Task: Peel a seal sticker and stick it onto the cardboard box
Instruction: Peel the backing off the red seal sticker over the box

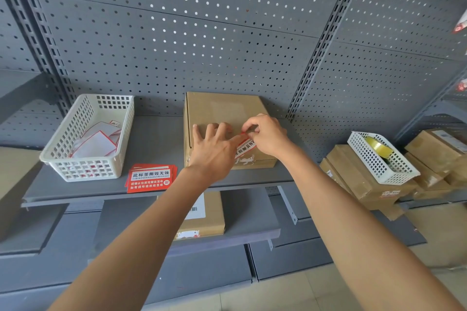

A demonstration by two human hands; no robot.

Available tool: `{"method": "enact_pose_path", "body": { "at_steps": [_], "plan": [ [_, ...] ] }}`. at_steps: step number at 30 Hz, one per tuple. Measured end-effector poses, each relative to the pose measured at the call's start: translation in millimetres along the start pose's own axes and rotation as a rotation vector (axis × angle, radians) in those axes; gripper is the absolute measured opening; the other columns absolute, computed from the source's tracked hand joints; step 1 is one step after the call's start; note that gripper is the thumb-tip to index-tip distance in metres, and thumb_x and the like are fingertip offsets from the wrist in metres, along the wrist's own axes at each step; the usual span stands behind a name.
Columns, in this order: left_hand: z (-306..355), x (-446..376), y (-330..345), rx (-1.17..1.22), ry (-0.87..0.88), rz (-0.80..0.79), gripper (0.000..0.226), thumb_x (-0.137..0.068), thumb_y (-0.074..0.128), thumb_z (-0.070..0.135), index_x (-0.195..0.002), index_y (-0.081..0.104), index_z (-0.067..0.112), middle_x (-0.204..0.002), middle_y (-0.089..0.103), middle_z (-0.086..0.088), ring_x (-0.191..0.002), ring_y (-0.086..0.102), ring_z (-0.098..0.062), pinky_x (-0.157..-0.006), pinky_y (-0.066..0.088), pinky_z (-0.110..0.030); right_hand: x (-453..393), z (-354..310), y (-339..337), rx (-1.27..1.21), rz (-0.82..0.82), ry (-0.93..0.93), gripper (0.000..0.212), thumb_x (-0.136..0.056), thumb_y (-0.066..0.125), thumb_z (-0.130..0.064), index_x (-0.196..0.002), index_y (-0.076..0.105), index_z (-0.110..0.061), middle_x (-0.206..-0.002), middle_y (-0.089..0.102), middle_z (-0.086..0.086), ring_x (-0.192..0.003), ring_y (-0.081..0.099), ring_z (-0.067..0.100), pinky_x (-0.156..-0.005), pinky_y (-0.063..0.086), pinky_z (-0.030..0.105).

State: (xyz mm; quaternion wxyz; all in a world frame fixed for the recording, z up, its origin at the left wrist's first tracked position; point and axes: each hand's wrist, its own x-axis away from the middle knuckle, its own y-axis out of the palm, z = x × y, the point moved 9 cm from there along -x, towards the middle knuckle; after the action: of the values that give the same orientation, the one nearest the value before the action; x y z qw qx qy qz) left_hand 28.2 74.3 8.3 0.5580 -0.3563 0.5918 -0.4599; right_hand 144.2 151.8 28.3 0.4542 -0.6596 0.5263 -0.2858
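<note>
The seal sticker (244,147) is peeled and half laid over the front top edge of the cardboard box (222,118), pinched by the right hand (267,134), left hand (214,149) flat at its nine o'clock; pressing down remains

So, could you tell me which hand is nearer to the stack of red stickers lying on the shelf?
Left. The left hand rests on the cardboard box, just right of the sticker stack; the right hand is farther right.

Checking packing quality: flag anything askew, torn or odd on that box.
The seal sticker sits slanted over the front top edge of the cardboard box, not square. Just below it, ragged white scraps look like torn remnants of an older sticker. Nothing else stands out.
</note>
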Motion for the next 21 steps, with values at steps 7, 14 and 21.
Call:
{"method": "enact_pose_path", "body": {
  "at_steps": [7, 14, 21],
  "plan": [
    [-1, 0, -1, 0.01, 0.003, -0.001, 0.052, -0.096, 0.049, 0.04, -0.145, 0.033, 0.049, -0.141, 0.04, -0.002, -0.126, 0.038, -0.032, -0.107, 0.023, -0.062, -3, -3, 1, 0.004, -0.011, -0.008, 0.026, -0.093, 0.066, -0.014, -0.082, 0.069, -0.037, -0.098, 0.061, -0.013, -0.098, 0.061, 0.019, -0.095, 0.048, 0.053],
    [-1, 0, 0, 0.021, 0.013, 0.006, 0.052, -0.095, 0.051, 0.038, -0.144, 0.036, 0.047, -0.138, 0.042, -0.003, -0.122, 0.041, -0.032, -0.105, 0.024, -0.063, -8, 0, -6, -0.068, -0.052, -0.028, 0.019, -0.088, 0.072, -0.016, -0.095, 0.07, -0.033, -0.089, 0.067, -0.017, -0.093, 0.067, 0.016, -0.09, 0.056, 0.046],
    [0, 0, 0, 0.012, 0.016, -0.004, 0.054, -0.095, 0.051, 0.038, -0.146, 0.034, 0.044, -0.14, 0.04, -0.003, -0.123, 0.04, -0.033, -0.108, 0.022, -0.065, -16, -9, 0, 0.035, -0.031, -0.069, 0.017, -0.086, 0.073, -0.027, -0.074, 0.065, -0.036, -0.08, 0.061, -0.021, -0.096, 0.063, 0.019, -0.091, 0.052, 0.049]
  ]
}}
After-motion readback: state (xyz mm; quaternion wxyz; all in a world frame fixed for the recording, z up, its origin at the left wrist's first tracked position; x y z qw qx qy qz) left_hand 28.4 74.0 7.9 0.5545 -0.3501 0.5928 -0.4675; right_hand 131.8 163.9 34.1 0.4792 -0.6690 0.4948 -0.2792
